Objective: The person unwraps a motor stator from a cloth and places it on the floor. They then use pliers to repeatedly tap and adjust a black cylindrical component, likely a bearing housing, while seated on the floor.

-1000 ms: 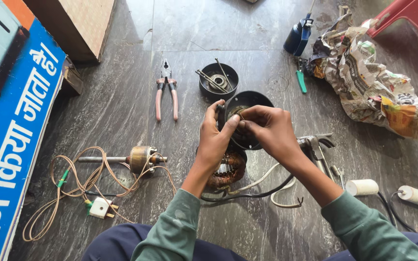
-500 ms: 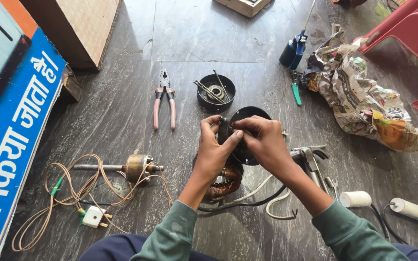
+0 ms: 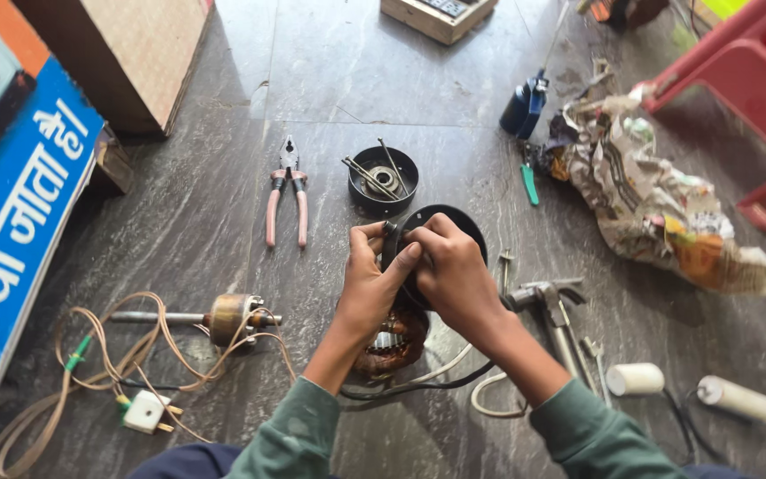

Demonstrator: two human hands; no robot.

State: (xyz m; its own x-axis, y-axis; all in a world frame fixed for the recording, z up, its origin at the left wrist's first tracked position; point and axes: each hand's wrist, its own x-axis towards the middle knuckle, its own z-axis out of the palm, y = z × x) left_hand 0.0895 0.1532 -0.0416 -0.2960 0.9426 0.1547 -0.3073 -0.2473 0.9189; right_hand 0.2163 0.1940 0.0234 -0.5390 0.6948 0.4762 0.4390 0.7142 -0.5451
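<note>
My left hand (image 3: 368,284) and my right hand (image 3: 450,269) are pressed together over a round black motor cover (image 3: 466,223), both gripping its near rim. Fingers hide the part between them. Just below my hands lies a stator with copper windings (image 3: 392,341), with grey and black wires trailing from it. A second black cover holding screws and a bearing (image 3: 383,179) rests just beyond on the dark stone floor.
Pink-handled pliers (image 3: 285,200) lie to the left. A rotor on a shaft (image 3: 223,318), tangled wires and a white plug (image 3: 145,411) sit at lower left. A hammer (image 3: 553,310), two white capacitors (image 3: 636,379), crumpled newspaper (image 3: 658,208), a green screwdriver (image 3: 529,182) and a red chair (image 3: 746,98) are at the right.
The view has shifted slightly down and back. My hands stay closed on the black cover, with the fingers turned a little on its rim.
</note>
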